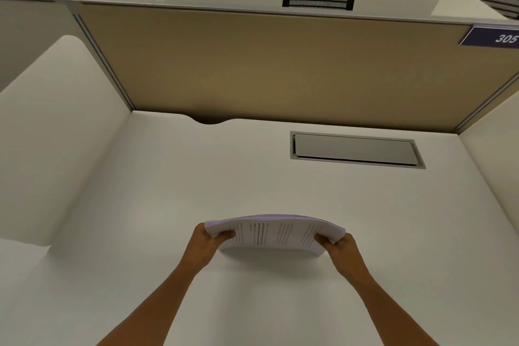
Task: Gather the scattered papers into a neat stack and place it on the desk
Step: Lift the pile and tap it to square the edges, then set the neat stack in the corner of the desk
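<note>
Papers (276, 233) are bowing between left hand (209, 241) and right hand (337, 244), each gripping one end, just above the desk (168, 191) nearer than the hatch (355, 149). Tapping edges square, then lowering flat, looks wise.

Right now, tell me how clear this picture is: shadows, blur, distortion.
Head view: soft, even light with no glare; the paper stack casts a faint shadow on the desk beneath it; its print is too blurred to read; wide-angle distortion splays the tan partition and side walls; left hand and right hand look sharp.
</note>
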A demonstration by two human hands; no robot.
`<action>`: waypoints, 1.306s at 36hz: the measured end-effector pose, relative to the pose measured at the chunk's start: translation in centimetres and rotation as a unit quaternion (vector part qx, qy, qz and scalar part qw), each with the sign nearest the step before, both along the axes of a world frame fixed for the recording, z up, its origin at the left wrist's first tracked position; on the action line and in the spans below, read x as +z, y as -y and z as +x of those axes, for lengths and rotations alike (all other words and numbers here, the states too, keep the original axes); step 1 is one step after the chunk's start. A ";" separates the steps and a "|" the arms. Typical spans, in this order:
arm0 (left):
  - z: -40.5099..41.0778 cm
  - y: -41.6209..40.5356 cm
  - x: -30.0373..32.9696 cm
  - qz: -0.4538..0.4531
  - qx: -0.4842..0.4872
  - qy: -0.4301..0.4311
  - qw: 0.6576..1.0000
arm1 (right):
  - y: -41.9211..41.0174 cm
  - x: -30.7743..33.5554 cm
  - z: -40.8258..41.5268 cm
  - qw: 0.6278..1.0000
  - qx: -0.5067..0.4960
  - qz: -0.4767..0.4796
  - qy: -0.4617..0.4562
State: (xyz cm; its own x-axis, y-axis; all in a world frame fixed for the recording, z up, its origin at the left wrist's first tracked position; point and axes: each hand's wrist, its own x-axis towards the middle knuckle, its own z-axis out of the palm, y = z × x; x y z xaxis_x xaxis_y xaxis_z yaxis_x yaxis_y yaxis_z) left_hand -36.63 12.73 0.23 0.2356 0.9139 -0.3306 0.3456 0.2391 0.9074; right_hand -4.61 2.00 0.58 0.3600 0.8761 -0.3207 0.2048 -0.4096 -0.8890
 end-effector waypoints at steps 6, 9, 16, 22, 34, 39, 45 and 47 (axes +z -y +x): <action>0.0 0.4 -0.1 -0.007 -0.008 -0.001 1.000 | 0.4 -0.3 0.2 1.000 -0.005 0.001 0.005; -0.4 0.7 -1.0 -0.014 -0.013 -0.002 1.000 | 0.6 -0.8 0.1 1.000 0.014 -0.016 0.000; 0.0 0.8 -1.1 -0.014 0.000 -0.004 1.000 | 0.5 -0.6 0.3 1.000 0.005 -0.014 0.005; -0.3 1.2 -1.5 -0.024 -0.009 0.001 1.000 | 0.8 -1.4 0.5 0.999 0.021 -0.045 0.014; -0.7 1.3 -0.9 -0.066 0.010 -0.009 0.998 | -0.9 -1.2 1.9 0.988 0.111 -0.104 0.014; -2.3 1.7 -0.5 -0.117 -0.015 0.044 0.992 | -2.4 1.8 2.7 0.965 0.234 -0.120 -0.008; -3.6 3.2 -0.6 -0.169 -0.044 0.081 0.981 | -4.0 5.1 2.9 0.939 0.316 -0.132 -0.012; -3.6 3.2 0.2 -0.154 -0.011 0.092 0.984 | -4.4 5.9 2.9 0.933 0.334 -0.137 -0.002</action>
State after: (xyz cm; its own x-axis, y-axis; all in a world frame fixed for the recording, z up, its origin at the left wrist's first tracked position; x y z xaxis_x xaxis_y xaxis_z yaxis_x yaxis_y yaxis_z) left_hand -40.25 9.52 0.46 0.3366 0.7711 -0.5405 0.1896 0.5067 0.8410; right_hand -1.69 6.39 6.51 -0.2381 0.7894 -0.5658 0.4919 -0.4043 -0.7711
